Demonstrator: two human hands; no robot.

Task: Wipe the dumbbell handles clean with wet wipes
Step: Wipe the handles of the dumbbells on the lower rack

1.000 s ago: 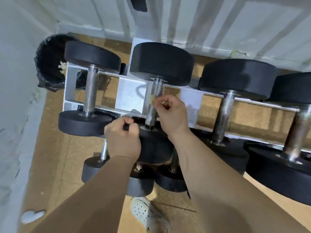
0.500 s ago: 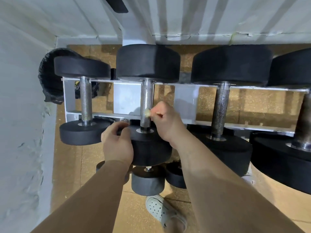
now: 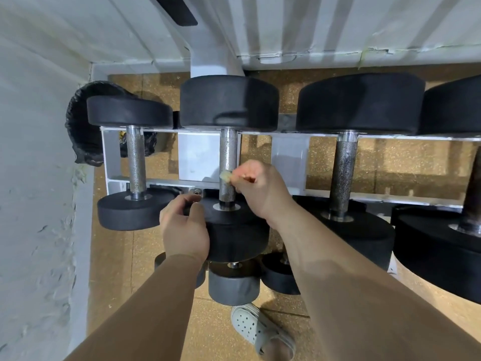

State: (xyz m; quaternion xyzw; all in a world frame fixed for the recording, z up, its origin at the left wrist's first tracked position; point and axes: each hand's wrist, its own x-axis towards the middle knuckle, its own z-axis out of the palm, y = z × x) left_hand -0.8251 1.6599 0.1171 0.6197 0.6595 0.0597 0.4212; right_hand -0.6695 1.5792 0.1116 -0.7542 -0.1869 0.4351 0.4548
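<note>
Several black dumbbells lie across a white rack (image 3: pixel 112 162). The middle dumbbell has a knurled steel handle (image 3: pixel 228 152). My right hand (image 3: pixel 260 188) pinches a small crumpled wet wipe (image 3: pixel 225 176) and holds it against the lower right side of that handle. My left hand (image 3: pixel 184 225) grips the left edge of the same dumbbell's near black head (image 3: pixel 234 230). To the left lies a smaller dumbbell with a bright handle (image 3: pixel 135 160). To the right, a bigger dumbbell has a darker handle (image 3: pixel 344 173).
A black bin bag (image 3: pixel 80 131) sits in the back left corner by the white wall. Smaller dumbbells (image 3: pixel 234 285) lie on a lower tier under my hands. My foot in a white perforated clog (image 3: pixel 257 329) stands on the cork-coloured floor.
The view has swung so the rack looks level. My right hand with the wipe has slid a little down the middle handle. My left hand keeps its hold on the near head.
</note>
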